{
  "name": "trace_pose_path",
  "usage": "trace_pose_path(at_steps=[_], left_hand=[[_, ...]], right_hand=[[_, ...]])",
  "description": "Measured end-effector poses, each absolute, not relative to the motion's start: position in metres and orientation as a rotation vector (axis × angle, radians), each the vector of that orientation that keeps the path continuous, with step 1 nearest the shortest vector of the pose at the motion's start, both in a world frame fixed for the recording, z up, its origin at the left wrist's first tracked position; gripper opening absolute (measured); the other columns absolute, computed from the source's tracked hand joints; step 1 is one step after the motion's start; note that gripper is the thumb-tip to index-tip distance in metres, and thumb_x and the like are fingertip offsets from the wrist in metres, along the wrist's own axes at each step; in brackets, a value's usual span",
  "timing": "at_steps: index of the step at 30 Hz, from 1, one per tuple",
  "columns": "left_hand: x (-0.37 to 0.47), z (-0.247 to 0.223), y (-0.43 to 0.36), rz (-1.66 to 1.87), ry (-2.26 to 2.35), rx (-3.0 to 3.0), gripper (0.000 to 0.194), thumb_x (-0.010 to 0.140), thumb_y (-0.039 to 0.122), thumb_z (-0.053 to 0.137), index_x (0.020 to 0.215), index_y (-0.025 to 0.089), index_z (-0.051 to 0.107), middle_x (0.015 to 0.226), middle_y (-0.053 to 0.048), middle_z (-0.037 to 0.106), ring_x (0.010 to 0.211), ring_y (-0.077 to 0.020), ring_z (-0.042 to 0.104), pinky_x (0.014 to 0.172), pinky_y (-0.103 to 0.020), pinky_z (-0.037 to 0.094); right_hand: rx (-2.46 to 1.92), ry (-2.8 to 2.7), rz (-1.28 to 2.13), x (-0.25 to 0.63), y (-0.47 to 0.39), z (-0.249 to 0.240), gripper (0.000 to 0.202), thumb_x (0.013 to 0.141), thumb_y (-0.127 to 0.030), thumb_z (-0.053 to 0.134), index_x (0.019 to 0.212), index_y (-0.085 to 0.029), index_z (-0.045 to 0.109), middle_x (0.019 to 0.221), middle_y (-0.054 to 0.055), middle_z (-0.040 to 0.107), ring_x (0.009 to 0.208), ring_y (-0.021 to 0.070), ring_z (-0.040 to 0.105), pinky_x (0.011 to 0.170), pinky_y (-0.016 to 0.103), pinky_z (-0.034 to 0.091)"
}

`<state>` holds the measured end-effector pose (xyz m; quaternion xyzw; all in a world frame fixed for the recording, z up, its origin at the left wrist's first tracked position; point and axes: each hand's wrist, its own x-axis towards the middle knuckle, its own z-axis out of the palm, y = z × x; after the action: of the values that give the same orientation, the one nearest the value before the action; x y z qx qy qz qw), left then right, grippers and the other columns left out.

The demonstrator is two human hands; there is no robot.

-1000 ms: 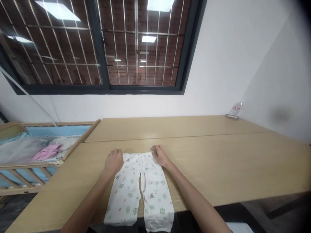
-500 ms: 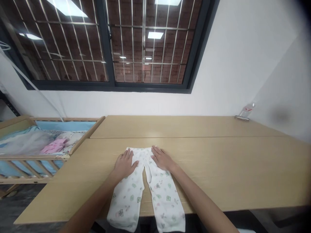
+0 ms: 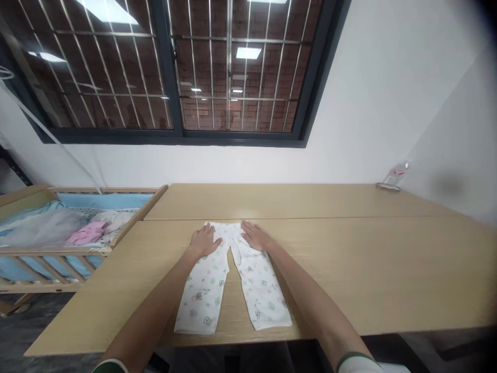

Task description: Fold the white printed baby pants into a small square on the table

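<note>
Small white baby pants [image 3: 209, 290] with a green and pink print lie flat on the wooden table [image 3: 349, 269], waistband away from me and legs spread toward me. My left hand [image 3: 204, 242] rests palm down on the left side of the waist, thumb pointing inward. On the right side of the waist lies my right hand [image 3: 255, 237], flat with its fingers stretched out. Both hands press on the cloth without gripping it. The leg cuffs lie a little inside the table's front edge.
To the left stands a wooden crib [image 3: 58, 254] with blue lining, bedding and a pink cloth [image 3: 88, 233]. A clear plastic bottle [image 3: 396, 175] leans by the wall at the back right, beside a flat object [image 3: 387, 187]. A barred window [image 3: 233, 67] is behind the table.
Both hands have slid the pants forward, away from me. The leg ends, which hung over the front edge, now lie on the tabletop.
</note>
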<state>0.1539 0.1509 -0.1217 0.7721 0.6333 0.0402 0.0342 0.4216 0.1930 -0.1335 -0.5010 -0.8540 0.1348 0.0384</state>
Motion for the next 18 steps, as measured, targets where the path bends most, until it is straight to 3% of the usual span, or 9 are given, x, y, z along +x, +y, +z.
trace_pose_path(at_steps=[3, 6, 10, 13, 15, 18], left_hand=[[0.161, -0.104, 0.14, 0.174, 1.922, 2.38, 0.068, 0.099, 0.052, 0.034, 0.152, 0.007, 0.034, 0.162, -0.024, 0.033, 0.15, -0.0346, 0.032, 0.118, -0.051, 0.028], [0.184, -0.082, 0.108, 0.253, 1.876, 2.419, 0.056, 0.101, 0.04, 0.032, 0.145, 0.007, 0.042, 0.154, -0.025, 0.043, 0.143, -0.0362, 0.042, 0.114, -0.052, 0.033], [0.235, -0.06, 0.033, 0.252, 1.626, 2.492, 0.042, 0.101, 0.042, 0.032, 0.114, 0.018, 0.064, 0.111, -0.012, 0.073, 0.101, -0.0279, 0.07, 0.086, -0.039, 0.052], [0.278, -0.059, -0.021, 0.215, 1.35, 2.478, 0.049, 0.099, 0.051, 0.032, 0.103, 0.018, 0.068, 0.092, -0.013, 0.075, 0.085, -0.0302, 0.072, 0.074, -0.04, 0.053], [0.303, -0.066, -0.044, 0.183, 1.268, 2.448, 0.049, 0.095, 0.054, 0.039, 0.102, 0.016, 0.069, 0.091, -0.017, 0.075, 0.086, -0.0345, 0.072, 0.076, -0.045, 0.053], [0.329, -0.08, -0.056, 0.14, 1.248, 2.39, 0.048, 0.09, 0.054, 0.047, 0.103, 0.014, 0.071, 0.096, -0.022, 0.074, 0.09, -0.0379, 0.071, 0.079, -0.05, 0.053]], right_hand=[[-1.524, -2.589, 0.439, 0.42, 0.198, -0.133, 0.07, 0.104, -0.054, 0.02, 0.163, -0.018, 0.021, 0.17, 0.007, 0.015, 0.158, 0.0217, 0.007, 0.126, 0.041, 0.005], [-1.54, -2.335, 0.448, 0.42, 0.209, -0.131, 0.062, 0.101, -0.046, 0.042, 0.156, -0.018, 0.038, 0.165, 0.011, 0.031, 0.154, 0.0238, 0.023, 0.124, 0.039, 0.017], [-1.697, -2.007, 0.447, 0.422, 0.23, -0.127, 0.054, 0.093, -0.029, 0.058, 0.143, -0.01, 0.053, 0.144, 0.019, 0.057, 0.135, 0.0282, 0.052, 0.111, 0.038, 0.038], [-1.759, -1.917, 0.518, 0.424, 0.24, -0.126, 0.038, 0.089, -0.026, 0.062, 0.124, -0.01, 0.066, 0.116, 0.016, 0.073, 0.108, 0.0257, 0.068, 0.092, 0.032, 0.05], [-1.771, -1.875, 0.559, 0.423, 0.243, -0.125, 0.024, 0.087, -0.024, 0.065, 0.107, -0.013, 0.072, 0.098, 0.01, 0.076, 0.093, 0.0225, 0.071, 0.081, 0.028, 0.051], [-1.774, -1.816, 0.586, 0.423, 0.242, -0.122, 0.013, 0.083, -0.022, 0.07, 0.092, -0.015, 0.074, 0.086, 0.007, 0.076, 0.085, 0.0202, 0.071, 0.074, 0.025, 0.05]])
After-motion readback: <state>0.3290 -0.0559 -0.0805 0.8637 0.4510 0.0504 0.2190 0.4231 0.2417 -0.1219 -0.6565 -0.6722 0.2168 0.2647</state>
